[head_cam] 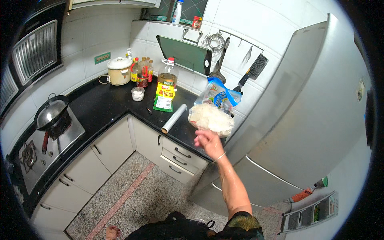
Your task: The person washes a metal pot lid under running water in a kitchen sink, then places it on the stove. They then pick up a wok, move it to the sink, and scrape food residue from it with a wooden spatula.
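My right hand (209, 143), with a thin bracelet at the wrist, is held out over the counter's front edge. Its loosely bent fingers overlap the near side of a clear plastic bag of pale, flaky food (211, 118). Whether they touch or grip the bag is not clear. My forearm looks wet. Low at the picture's bottom edge hangs my left hand (113, 232), partly cut off and away from the counter. A roll of plastic wrap (174, 118) lies left of the bag. Behind the bag sits a blue-and-clear plastic bag (220, 94) with packaged contents.
On the black countertop (99, 96) stand a yellow-green pouch (164, 97), a small lidded tub (138, 94), an oil jug (168, 73), several sauce bottles (142, 72) and a lidded pot (120, 70). A wok (51, 112) sits on the gas stove. The fridge (288, 120) borders the right.
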A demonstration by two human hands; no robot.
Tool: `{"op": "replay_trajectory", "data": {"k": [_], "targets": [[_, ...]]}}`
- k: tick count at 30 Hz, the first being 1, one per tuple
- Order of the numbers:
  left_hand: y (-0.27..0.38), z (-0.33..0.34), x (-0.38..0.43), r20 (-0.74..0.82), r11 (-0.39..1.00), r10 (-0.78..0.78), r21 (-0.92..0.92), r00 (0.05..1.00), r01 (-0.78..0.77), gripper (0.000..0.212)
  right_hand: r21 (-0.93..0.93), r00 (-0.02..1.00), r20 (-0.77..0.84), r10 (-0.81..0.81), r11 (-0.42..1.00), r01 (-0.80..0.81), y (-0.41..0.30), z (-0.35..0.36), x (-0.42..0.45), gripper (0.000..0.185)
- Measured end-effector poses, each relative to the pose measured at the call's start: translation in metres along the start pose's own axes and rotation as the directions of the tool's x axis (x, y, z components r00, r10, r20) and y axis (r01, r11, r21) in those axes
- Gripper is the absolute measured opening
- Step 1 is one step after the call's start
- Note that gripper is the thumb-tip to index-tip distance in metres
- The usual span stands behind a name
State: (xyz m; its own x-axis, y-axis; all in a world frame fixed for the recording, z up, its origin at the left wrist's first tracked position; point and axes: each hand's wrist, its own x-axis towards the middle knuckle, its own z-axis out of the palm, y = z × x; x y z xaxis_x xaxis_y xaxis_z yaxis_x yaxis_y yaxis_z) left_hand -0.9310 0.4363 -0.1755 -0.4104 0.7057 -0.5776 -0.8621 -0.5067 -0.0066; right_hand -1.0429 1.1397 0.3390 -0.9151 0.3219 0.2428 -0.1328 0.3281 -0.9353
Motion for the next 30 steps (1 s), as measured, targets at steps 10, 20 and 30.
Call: {"op": "replay_trajectory", "data": {"k": [10,20,30], "targets": [[0.053,0.167,0.054,-0.297,0.994,0.066,0.105,0.953,-0.036,0.042,0.057,0.915,-0.386,-0.121,0.986,0.154,-0.006,-0.112,0.253,0.019],[0.150,0.347,0.187,-0.426,0.935,0.268,0.333,0.864,-0.125,0.040,-0.508,0.635,-0.702,-0.323,0.852,-0.129,0.025,-0.224,0.464,0.045],[0.217,0.404,0.279,-0.412,0.901,0.276,0.425,0.869,-0.085,0.038,-0.537,0.584,-0.743,-0.326,0.812,-0.230,0.052,-0.244,0.539,0.033]]}}
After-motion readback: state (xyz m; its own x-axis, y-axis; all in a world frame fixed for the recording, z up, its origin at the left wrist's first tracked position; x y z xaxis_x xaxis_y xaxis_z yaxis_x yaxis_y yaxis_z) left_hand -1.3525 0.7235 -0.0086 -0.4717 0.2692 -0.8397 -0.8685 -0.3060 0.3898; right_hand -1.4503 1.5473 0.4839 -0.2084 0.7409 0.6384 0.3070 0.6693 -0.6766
